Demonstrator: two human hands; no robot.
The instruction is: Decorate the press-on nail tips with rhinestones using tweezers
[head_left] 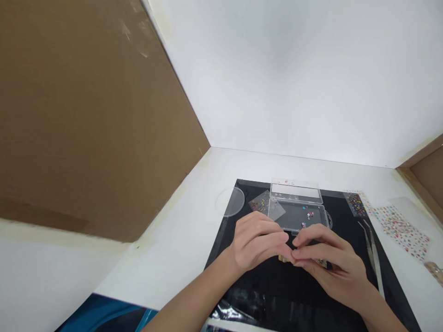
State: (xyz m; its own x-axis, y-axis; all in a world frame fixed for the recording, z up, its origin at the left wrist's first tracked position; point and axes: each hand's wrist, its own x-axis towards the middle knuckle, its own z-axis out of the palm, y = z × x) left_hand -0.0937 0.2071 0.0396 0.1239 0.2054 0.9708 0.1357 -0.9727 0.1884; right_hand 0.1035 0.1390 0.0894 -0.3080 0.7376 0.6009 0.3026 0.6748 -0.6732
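Note:
My left hand (256, 242) and my right hand (328, 263) meet above a black mat (277, 286), fingertips close together. Between them is a small tan item (284, 258), mostly hidden by my fingers, with a bit more showing under my right hand. Just beyond my fingers lies an open clear plastic box (297, 216) holding several tiny colourful decorations. Its hinged clear lid (296, 191) lies flat behind it. A pair of metal tweezers (372, 253) rests on the mat to the right of my right hand.
A clear round disc (235, 201) lies at the mat's far left corner, and a clear sheet of small stickers (265, 205) lies beside the box. Further sticker sheets (401, 233) lie on the white surface at right. Cardboard walls (86, 115) rise on the left.

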